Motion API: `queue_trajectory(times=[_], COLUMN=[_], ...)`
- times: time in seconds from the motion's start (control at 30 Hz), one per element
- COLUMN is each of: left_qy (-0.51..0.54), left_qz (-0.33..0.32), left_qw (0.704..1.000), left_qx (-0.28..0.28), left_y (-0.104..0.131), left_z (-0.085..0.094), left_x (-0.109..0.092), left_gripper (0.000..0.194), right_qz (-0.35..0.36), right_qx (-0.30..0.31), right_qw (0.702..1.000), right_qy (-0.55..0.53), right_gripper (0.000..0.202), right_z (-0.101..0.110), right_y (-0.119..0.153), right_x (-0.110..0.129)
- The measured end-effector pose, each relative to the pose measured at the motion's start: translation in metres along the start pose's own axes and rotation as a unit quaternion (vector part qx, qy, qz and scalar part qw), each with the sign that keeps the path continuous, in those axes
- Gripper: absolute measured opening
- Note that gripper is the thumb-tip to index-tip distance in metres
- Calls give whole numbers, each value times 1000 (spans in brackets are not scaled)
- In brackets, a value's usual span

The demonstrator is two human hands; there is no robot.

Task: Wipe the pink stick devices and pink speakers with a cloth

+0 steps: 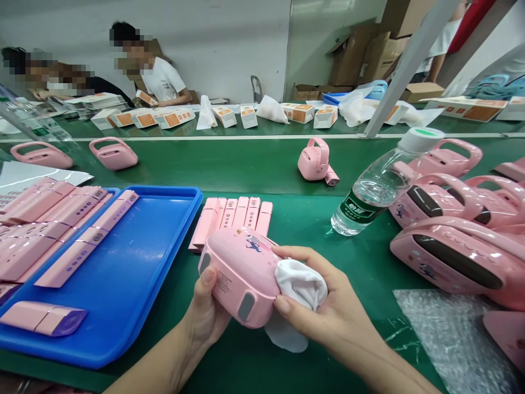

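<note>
One rounded pink plastic speaker with a mesh face [246,273] is held over the near middle of the desk. The left hand [211,314] grips its left end, thumb on the edge; the right hand [334,303] pinches one white cloth [303,282] against its right end. Just beyond lie six slim pink sticks [241,216] in a row. At left, a blue plastic tray [151,246] bears a heap of similar sticks, too overlapped to count. Three pink handled speakers [112,154] stand farther off, two left and one right of middle; more crowd the right side, past one clear plastic bottle with a green label [365,205]. The desk [356,268] is smooth and green. Two people sit at far left before a pale wall [229,44]; brown cardboard boxes [353,57] are piled far right
</note>
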State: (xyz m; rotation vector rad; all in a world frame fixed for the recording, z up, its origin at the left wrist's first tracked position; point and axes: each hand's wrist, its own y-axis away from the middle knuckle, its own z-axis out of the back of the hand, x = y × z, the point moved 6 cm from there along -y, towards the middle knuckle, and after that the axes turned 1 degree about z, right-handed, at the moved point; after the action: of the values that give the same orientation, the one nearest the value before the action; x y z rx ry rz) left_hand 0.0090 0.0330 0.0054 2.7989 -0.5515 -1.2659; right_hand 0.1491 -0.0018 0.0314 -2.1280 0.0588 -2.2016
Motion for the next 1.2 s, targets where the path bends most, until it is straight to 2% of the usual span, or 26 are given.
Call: queue_trajectory(times=[0.17, 0.3, 0.53, 0.67, 0.83, 0.93, 1.0, 1.07, 1.13, 1.17, 1.2], left_qy=[-16, -26, -35, -30, -31, -25, -24, -30, -34, -34, -33], left_qz=[-25, -48, -40, -40, -55, -96, -115, -111, -107, -111, -114], left_qw=[1000, 998, 999, 999, 998, 995, 992, 993, 994, 993, 993], left_qx=[-1, -9, -10, 9, 0, -22, -36, -29, -13, -1, 11], left_y=[1, 2, 2, 2, 2, 1, 1, 1, 1, 2, 2], left_z=[0, 1, 2, 3, 6, 10, 12, 10, 8, 7, 7], left_x=[-5, -9, -8, -7, -6, -9, -12, -12, -13, -14, -15], left_gripper=[64, 66, 68, 66, 65, 60, 56, 55, 52, 51, 50], right_qz=[-22, 4, 17, 29, 44, 55, 106, 216, 324, 354, 361], right_qx=[39, 84, 96, 94, 90, 97, 71, 20, -26, -43, -57], right_qw=[998, 994, 992, 993, 992, 991, 991, 974, 922, 898, 886], right_qy=[-35, -65, -76, -67, -75, -73, -36, 69, 209, 259, 286], right_gripper=[43, 42, 43, 41, 43, 40, 35, 26, 16, 10, 9], right_z=[-2, -3, -3, -3, -3, -1, 5, 11, 13, 14, 15], right_y=[-1, 0, -1, -2, -5, -5, -2, 4, 12, 15, 16], right_x=[0, 3, 4, 6, 6, 9, 17, 32, 44, 46, 46])
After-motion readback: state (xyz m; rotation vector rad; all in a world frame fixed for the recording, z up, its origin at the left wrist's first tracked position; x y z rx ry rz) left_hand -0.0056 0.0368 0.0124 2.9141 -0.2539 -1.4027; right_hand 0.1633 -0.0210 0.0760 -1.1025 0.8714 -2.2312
